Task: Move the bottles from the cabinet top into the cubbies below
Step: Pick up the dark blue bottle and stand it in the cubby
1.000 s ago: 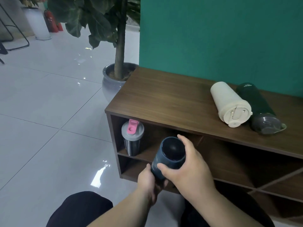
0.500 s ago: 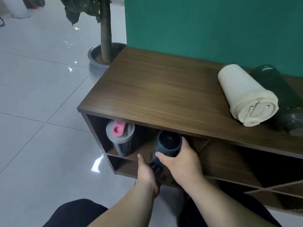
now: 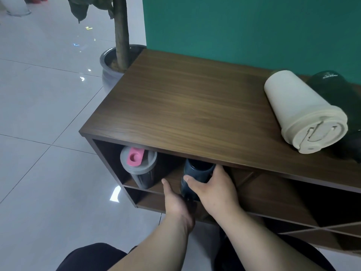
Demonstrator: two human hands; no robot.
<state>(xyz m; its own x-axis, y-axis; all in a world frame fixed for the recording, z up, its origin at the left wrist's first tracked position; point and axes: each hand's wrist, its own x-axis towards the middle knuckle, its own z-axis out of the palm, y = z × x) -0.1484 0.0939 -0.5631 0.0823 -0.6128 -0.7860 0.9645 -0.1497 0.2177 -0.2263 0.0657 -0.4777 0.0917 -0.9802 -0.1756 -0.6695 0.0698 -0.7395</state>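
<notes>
1. I look down through the head camera at one low wooden cabinet against a green wall, on a pale tiled floor.
2. I count four bottles in all: two on the cabinet top and two in the cubbies below.
3. On top, at the right end, one cream bottle lies on its side, lid toward me. One dark green bottle lies just behind it on its right, touching it and partly cut off by the picture's edge.
4. In the upper left cubby, one shaker bottle with a grey lid and a pink cap stands upright.
5. The fourth, a dark blue bottle, stands just to the right of the shaker, at the front of the same shelf, with its top under the cabinet's edge.
6. My right hand is wrapped around the dark blue bottle near its top, thumb in front, fingers curled behind.
7. My left hand is low against the bottle's lower part, thumb raised; I cannot tell whether its fingers are gripping.
8. One potted tree stands at the cabinet's far left corner.
9. My two knees in dark trousers show at the bottom edge.
</notes>
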